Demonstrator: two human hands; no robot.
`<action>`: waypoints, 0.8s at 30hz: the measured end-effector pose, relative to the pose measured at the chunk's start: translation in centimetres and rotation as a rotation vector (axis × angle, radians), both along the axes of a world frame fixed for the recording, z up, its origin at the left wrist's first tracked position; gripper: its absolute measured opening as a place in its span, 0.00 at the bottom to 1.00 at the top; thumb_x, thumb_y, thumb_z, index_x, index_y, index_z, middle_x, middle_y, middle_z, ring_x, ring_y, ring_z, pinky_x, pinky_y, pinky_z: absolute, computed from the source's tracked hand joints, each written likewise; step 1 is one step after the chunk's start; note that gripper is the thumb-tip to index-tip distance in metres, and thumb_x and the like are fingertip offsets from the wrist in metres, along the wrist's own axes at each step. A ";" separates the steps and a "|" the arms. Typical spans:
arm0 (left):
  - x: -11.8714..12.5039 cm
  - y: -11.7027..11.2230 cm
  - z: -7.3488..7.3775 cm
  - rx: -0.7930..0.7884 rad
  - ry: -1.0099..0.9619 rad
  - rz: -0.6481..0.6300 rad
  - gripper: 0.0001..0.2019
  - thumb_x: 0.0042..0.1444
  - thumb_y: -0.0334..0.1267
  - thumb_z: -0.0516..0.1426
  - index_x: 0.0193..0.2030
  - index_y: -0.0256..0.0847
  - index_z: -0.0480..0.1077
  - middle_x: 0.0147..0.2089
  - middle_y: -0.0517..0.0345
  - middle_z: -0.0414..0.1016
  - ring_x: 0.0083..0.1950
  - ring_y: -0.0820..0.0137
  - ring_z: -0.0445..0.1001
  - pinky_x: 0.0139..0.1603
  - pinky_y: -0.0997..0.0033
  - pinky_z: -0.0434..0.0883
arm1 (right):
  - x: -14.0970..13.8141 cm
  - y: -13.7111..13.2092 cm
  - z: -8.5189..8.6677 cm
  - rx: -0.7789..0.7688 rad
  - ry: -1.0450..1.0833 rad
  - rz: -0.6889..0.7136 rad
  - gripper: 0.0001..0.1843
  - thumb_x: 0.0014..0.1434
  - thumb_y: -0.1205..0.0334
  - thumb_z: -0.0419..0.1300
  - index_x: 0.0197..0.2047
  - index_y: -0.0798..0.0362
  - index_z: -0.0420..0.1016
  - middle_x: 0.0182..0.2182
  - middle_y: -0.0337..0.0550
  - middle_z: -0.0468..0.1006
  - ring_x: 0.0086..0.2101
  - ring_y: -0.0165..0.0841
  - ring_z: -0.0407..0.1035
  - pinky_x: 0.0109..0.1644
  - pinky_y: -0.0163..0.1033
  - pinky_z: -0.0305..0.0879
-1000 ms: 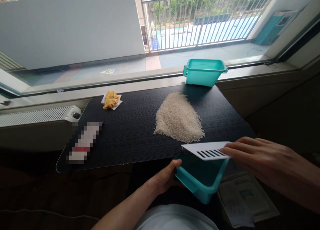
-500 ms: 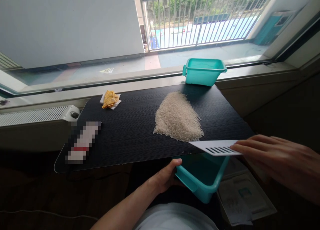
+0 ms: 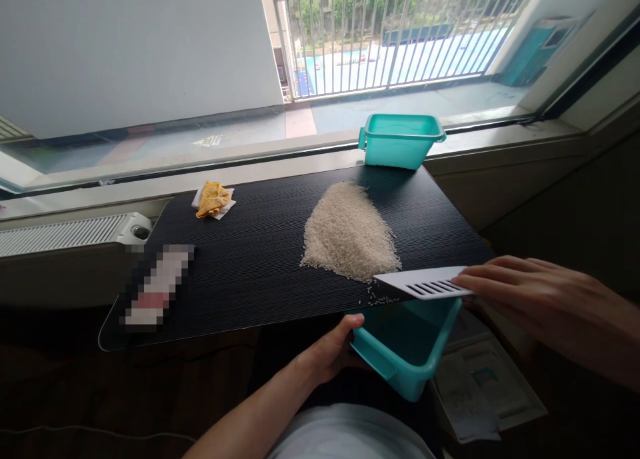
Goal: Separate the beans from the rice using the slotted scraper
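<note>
A mound of white rice (image 3: 347, 232) lies on the black table (image 3: 250, 259), with some loose grains strewn toward the front edge. My right hand (image 3: 530, 296) is closed on a white slotted spatula (image 3: 425, 283); its blade tip touches the near right side of the mound. Below the front edge, my left hand (image 3: 337, 349) grips the left rim of a teal plastic bin (image 3: 383, 366), thumb on top and the other fingers hidden beneath. The bin is tilted, its mouth up against the table edge; its inside is dark.
Another teal bin (image 3: 403, 146) stands at the table's far right corner by the window. A folded yellow cloth (image 3: 214, 199) on white paper and a blurred-out item (image 3: 160, 286) lie to the left. A white radiator (image 3: 65, 232) adjoins the table's left side.
The spatula has shifted slightly up against the mound's near side. More loose grains now lie between the mound and the table edge. My left hand still holds the bin there.
</note>
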State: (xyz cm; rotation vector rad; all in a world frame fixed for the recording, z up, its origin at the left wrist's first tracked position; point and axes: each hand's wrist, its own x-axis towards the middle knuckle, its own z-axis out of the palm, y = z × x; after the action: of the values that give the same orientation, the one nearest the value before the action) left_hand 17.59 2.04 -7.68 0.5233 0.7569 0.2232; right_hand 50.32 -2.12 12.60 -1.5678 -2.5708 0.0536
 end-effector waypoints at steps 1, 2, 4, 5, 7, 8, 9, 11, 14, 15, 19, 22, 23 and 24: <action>0.0 -0.1 0.1 0.007 -0.008 -0.007 0.45 0.47 0.72 0.71 0.60 0.36 0.80 0.57 0.37 0.86 0.62 0.40 0.83 0.61 0.44 0.82 | -0.2 0.1 0.1 -0.007 -0.012 -0.026 0.22 0.79 0.60 0.50 0.59 0.40 0.87 0.48 0.44 0.92 0.44 0.40 0.86 0.42 0.43 0.80; -0.1 -0.2 0.1 0.013 -0.014 -0.010 0.44 0.49 0.71 0.71 0.60 0.36 0.80 0.57 0.37 0.86 0.63 0.40 0.83 0.61 0.45 0.82 | -0.4 0.2 0.1 -0.015 -0.022 -0.043 0.23 0.79 0.62 0.50 0.58 0.41 0.87 0.49 0.45 0.92 0.45 0.40 0.86 0.43 0.43 0.79; -0.2 -0.3 0.2 0.013 -0.014 -0.004 0.42 0.50 0.71 0.70 0.60 0.36 0.80 0.56 0.37 0.87 0.63 0.40 0.83 0.62 0.44 0.81 | -0.6 0.2 0.2 -0.047 -0.028 -0.033 0.23 0.78 0.65 0.51 0.58 0.43 0.87 0.49 0.46 0.92 0.44 0.40 0.86 0.45 0.43 0.79; -0.2 -0.3 0.2 0.009 -0.010 0.002 0.42 0.50 0.70 0.70 0.59 0.36 0.80 0.55 0.37 0.87 0.63 0.40 0.83 0.63 0.43 0.81 | -0.6 0.0 0.3 -0.069 -0.027 -0.009 0.23 0.77 0.66 0.51 0.58 0.42 0.87 0.49 0.45 0.92 0.44 0.40 0.86 0.45 0.43 0.79; -0.2 -0.1 0.1 -0.001 -0.011 0.010 0.43 0.49 0.70 0.71 0.59 0.35 0.80 0.55 0.37 0.87 0.63 0.39 0.83 0.63 0.41 0.81 | -0.4 -0.6 0.3 -0.099 -0.021 0.053 0.23 0.74 0.67 0.54 0.59 0.40 0.87 0.49 0.43 0.92 0.43 0.39 0.86 0.44 0.42 0.80; -0.2 0.0 0.1 -0.003 -0.014 0.012 0.43 0.49 0.70 0.72 0.60 0.35 0.79 0.55 0.37 0.86 0.64 0.38 0.82 0.64 0.41 0.81 | -0.4 -1.0 0.3 -0.090 -0.022 0.069 0.23 0.73 0.67 0.54 0.60 0.39 0.87 0.49 0.42 0.93 0.43 0.40 0.86 0.44 0.42 0.80; -0.2 0.1 0.0 -0.003 -0.020 0.012 0.43 0.49 0.69 0.72 0.60 0.36 0.79 0.56 0.37 0.86 0.65 0.38 0.82 0.64 0.41 0.81 | -0.4 -1.5 0.4 -0.067 -0.024 0.069 0.24 0.73 0.68 0.54 0.60 0.39 0.87 0.48 0.43 0.93 0.43 0.40 0.86 0.44 0.42 0.80; -0.1 0.3 0.0 0.000 -0.025 0.007 0.43 0.49 0.69 0.72 0.61 0.37 0.80 0.58 0.37 0.87 0.66 0.39 0.81 0.64 0.42 0.81 | -0.7 -2.1 0.5 -0.017 -0.029 0.043 0.25 0.74 0.68 0.52 0.60 0.40 0.87 0.48 0.44 0.93 0.44 0.42 0.86 0.46 0.45 0.80; -0.2 0.3 -0.1 -0.004 -0.019 -0.001 0.43 0.48 0.71 0.72 0.59 0.37 0.81 0.57 0.37 0.87 0.65 0.39 0.83 0.65 0.43 0.81 | -1.2 -1.8 0.7 -0.039 -0.030 0.031 0.25 0.76 0.67 0.50 0.60 0.42 0.86 0.50 0.46 0.92 0.46 0.42 0.85 0.48 0.46 0.79; -0.2 0.3 -0.1 -0.007 -0.017 -0.001 0.44 0.48 0.71 0.72 0.59 0.36 0.81 0.57 0.37 0.87 0.64 0.40 0.83 0.65 0.42 0.80 | -1.3 -1.4 0.7 -0.066 -0.029 0.043 0.24 0.77 0.66 0.50 0.61 0.42 0.86 0.50 0.46 0.92 0.46 0.42 0.86 0.48 0.46 0.80; -0.3 -0.1 0.2 -0.010 -0.005 0.017 0.44 0.47 0.71 0.72 0.60 0.36 0.80 0.57 0.37 0.87 0.64 0.39 0.83 0.65 0.42 0.81 | -1.4 0.2 0.6 -0.115 0.001 0.055 0.23 0.77 0.64 0.51 0.60 0.43 0.87 0.51 0.46 0.92 0.45 0.43 0.86 0.46 0.45 0.81; -0.3 -0.1 0.4 -0.009 -0.003 0.026 0.44 0.46 0.71 0.73 0.59 0.36 0.80 0.57 0.37 0.87 0.63 0.40 0.83 0.64 0.42 0.81 | -1.5 0.2 0.7 -0.134 0.041 0.042 0.24 0.74 0.65 0.52 0.57 0.41 0.88 0.49 0.45 0.93 0.42 0.45 0.87 0.44 0.46 0.82; -0.2 -0.1 0.4 -0.009 -0.002 0.026 0.44 0.46 0.71 0.73 0.59 0.36 0.80 0.56 0.37 0.87 0.63 0.40 0.84 0.64 0.42 0.81 | -1.5 0.0 0.8 -0.146 0.047 0.041 0.24 0.74 0.66 0.52 0.57 0.41 0.89 0.48 0.45 0.93 0.42 0.45 0.87 0.44 0.46 0.82; -0.2 0.0 0.4 -0.008 0.001 0.026 0.43 0.47 0.70 0.73 0.59 0.36 0.80 0.56 0.37 0.88 0.62 0.40 0.84 0.64 0.42 0.81 | -1.5 -0.2 0.9 -0.159 0.050 0.044 0.24 0.73 0.66 0.53 0.56 0.40 0.89 0.48 0.44 0.93 0.42 0.46 0.87 0.43 0.47 0.83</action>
State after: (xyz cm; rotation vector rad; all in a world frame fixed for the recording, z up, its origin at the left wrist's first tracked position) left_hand 17.36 2.08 -7.29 0.5067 0.7657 0.2437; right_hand 48.81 -2.36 13.51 -1.5388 -2.6189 0.3046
